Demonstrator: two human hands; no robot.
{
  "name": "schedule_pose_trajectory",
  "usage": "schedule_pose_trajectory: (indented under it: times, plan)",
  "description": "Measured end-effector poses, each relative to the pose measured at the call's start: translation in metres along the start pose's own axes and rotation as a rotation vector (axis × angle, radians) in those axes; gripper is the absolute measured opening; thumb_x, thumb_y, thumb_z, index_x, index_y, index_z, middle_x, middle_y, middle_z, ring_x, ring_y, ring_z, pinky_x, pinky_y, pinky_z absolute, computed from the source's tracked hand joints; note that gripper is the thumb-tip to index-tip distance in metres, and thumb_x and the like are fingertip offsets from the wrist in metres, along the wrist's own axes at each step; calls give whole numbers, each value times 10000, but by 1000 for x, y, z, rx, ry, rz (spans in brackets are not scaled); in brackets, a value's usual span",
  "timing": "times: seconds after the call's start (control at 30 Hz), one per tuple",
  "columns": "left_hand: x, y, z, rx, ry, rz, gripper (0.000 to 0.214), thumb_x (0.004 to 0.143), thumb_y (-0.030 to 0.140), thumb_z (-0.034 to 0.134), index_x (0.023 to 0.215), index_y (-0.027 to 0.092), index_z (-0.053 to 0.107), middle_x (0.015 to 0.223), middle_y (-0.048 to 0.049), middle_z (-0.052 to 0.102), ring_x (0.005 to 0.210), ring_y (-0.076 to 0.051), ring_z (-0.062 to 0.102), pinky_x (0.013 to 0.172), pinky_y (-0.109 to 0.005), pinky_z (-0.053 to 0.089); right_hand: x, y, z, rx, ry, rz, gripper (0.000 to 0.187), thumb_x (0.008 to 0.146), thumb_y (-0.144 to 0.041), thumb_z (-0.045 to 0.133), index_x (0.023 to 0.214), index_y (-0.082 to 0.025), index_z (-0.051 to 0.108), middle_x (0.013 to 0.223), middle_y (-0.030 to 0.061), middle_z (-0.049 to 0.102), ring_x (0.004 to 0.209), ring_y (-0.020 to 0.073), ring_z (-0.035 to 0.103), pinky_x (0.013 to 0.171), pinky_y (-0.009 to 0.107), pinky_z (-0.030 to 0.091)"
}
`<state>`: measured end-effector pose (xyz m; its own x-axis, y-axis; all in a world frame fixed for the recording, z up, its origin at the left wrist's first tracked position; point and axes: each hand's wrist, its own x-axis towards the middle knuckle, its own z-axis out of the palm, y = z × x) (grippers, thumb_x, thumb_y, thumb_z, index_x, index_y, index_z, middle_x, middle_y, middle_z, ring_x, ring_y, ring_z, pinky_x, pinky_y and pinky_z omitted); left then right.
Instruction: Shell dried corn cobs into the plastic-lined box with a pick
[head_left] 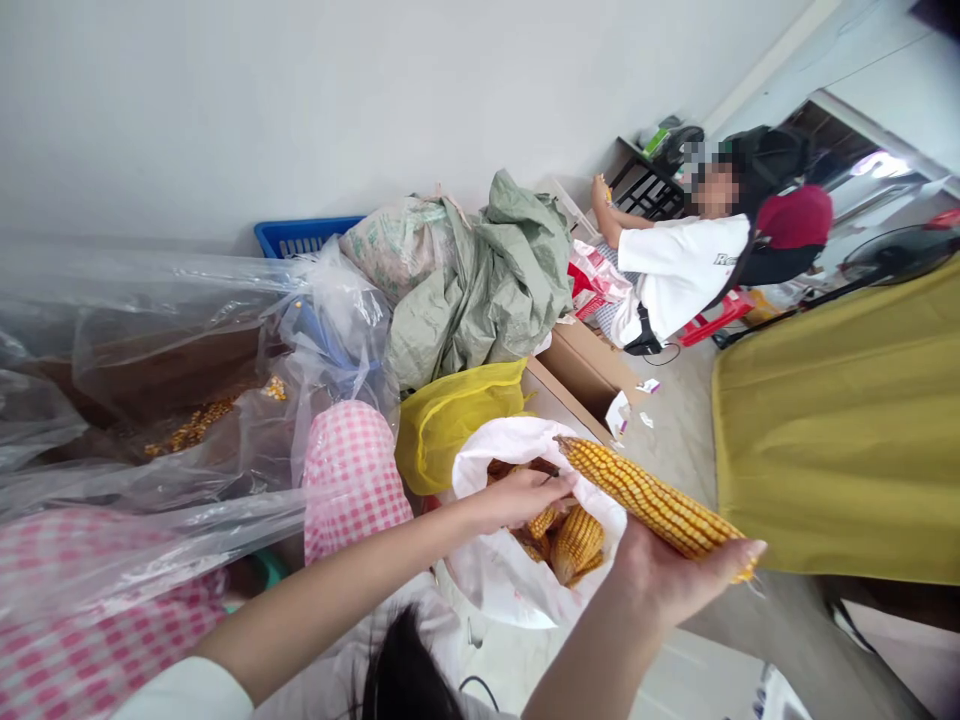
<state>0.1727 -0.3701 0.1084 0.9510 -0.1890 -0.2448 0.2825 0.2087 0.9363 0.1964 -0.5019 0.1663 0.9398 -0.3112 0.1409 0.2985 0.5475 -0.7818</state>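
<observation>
My right hand [679,575] is closed around the lower end of a long yellow corn cob [646,494], which points up and to the left. My left hand [520,497] reaches over a white plastic bag [501,572] holding several more corn cobs [574,541]. Its fingers are pinched near the tip of the held cob, seemingly on a thin dark tool that I cannot make out clearly.
A yellow bag [448,418] and a clear plastic sheet [172,340] over loose kernels [196,424] lie to the left. A green sack [480,280] and blue basket [300,236] sit behind. Another person in white [679,265] sits at the far right. A yellow cloth [840,430] hangs right.
</observation>
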Motion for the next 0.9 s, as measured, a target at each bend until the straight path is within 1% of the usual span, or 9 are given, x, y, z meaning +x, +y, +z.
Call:
schedule_pose_trajectory:
  times: [0.07, 0.17, 0.33, 0.47, 0.53, 0.63, 0.77, 0.83, 0.9]
  plan:
    - [-1, 8, 6, -165, -26, -97, 684, 712, 725, 311, 840, 122, 607, 705, -41, 556, 349, -31, 217, 342, -246, 148, -7, 5, 6, 3, 26, -21, 238, 861, -426, 425, 913, -267, 595, 909, -70, 640, 1092, 99, 546, 998, 410, 395]
    - [-4, 17, 11, -338, -25, -118, 612, 692, 694, 419, 804, 121, 604, 714, -17, 533, 346, -11, 194, 331, -238, 105, -15, 9, 16, -33, 60, -58, 210, 834, -429, 470, 894, -277, 601, 915, -56, 632, 1132, 138, 519, 1027, 460, 348]
    - [-4, 21, 16, -520, 81, 16, 392, 710, 514, 561, 695, 122, 552, 527, 53, 418, 358, -20, 220, 358, -223, 131, -26, 12, 27, -58, -19, -86, 284, 877, -441, 361, 976, -303, 588, 1024, -72, 596, 1145, 113, 494, 1047, 399, 338]
    - [-3, 25, 15, -501, 242, 176, 345, 734, 460, 558, 652, 126, 527, 520, 53, 402, 445, -37, 303, 444, -203, 242, -30, 15, 21, -19, 9, 8, 194, 831, -394, 479, 917, -256, 584, 980, -43, 605, 1091, 140, 535, 1032, 418, 357]
    - [-7, 27, 12, -398, 249, 263, 344, 756, 457, 534, 658, 127, 528, 561, 34, 442, 513, -54, 358, 507, -203, 297, -27, 17, 14, -42, 22, 94, 227, 806, -396, 507, 938, -225, 574, 1015, 1, 604, 1097, 184, 536, 996, 474, 389]
    - [-22, 22, 9, -114, 163, 360, 355, 772, 460, 516, 623, 139, 502, 607, 14, 474, 572, -73, 397, 543, -209, 322, -18, 16, 0, -45, 90, 201, 325, 778, -445, 517, 977, -194, 573, 1061, 44, 597, 1121, 219, 523, 945, 473, 445]
    - [-32, 1, 2, 410, -6, 486, 377, 845, 404, 408, 598, 151, 539, 628, -12, 520, 617, -96, 461, 614, -230, 364, -7, 6, -12, -2, 116, 136, 297, 769, -418, 530, 969, -205, 585, 1072, 12, 601, 1163, 202, 494, 929, 446, 470]
    - [-24, -10, -2, 612, 53, 401, 384, 852, 397, 379, 659, 153, 605, 685, -58, 578, 679, -149, 529, 671, -288, 398, -6, 0, -13, -6, 95, 43, 220, 777, -379, 530, 939, -242, 591, 1075, -24, 603, 1178, 179, 482, 923, 441, 478]
    - [-10, -17, -5, 667, 170, 251, 367, 837, 370, 406, 695, 126, 640, 715, -121, 606, 702, -215, 574, 709, -376, 422, -8, -4, -11, -18, 75, -26, 168, 796, -351, 516, 914, -259, 593, 1073, -49, 601, 1179, 161, 480, 916, 442, 483]
